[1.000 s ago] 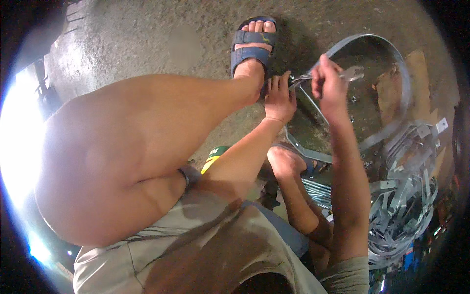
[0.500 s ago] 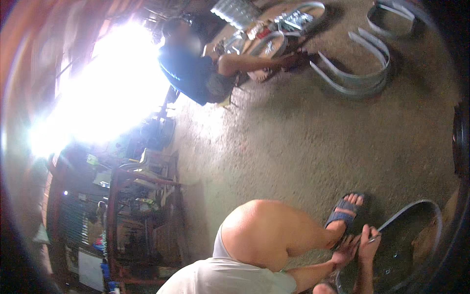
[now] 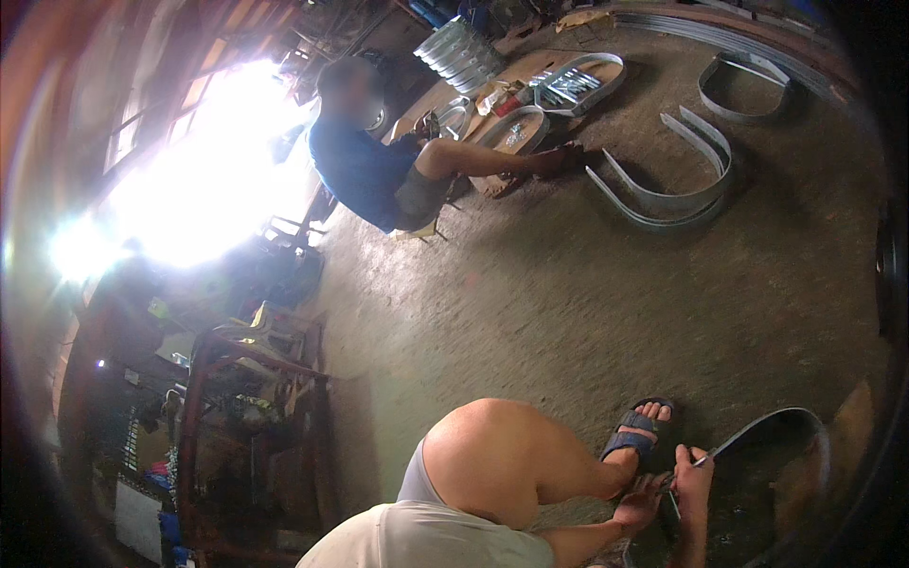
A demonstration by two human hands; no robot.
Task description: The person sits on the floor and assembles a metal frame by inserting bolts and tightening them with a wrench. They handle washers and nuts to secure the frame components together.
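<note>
Rough brown-grey concrete floor [image 3: 492,312] fills most of the frame, running from a glaring bright opening [image 3: 208,170] at upper left to a dark rim on the right. At the lower right, the curved metal band [image 3: 786,414] arches near the floor, one end leading to the person's hands. The right hand [image 3: 693,481] has its fingers curled closed round a thin metal piece [image 3: 702,462], perhaps a tool or part of the band; the blur hides which. The left hand [image 3: 638,502] meets it from the left, probably to steady the work, though whether its fingers are clamped or only resting I cannot tell. The sandalled foot [image 3: 636,432] is planted just above the hands, likely bracing the crouch. Towards the upper right, U-shaped strips [image 3: 701,201] and a closed loop [image 3: 743,114] lie spread apart, seemingly for easy reach. A co-worker in a blue shirt [image 3: 352,166] sits at upper left, near a stack of shiny metal [image 3: 459,55]; a dark rack [image 3: 194,426] crowds the lower left.
</note>
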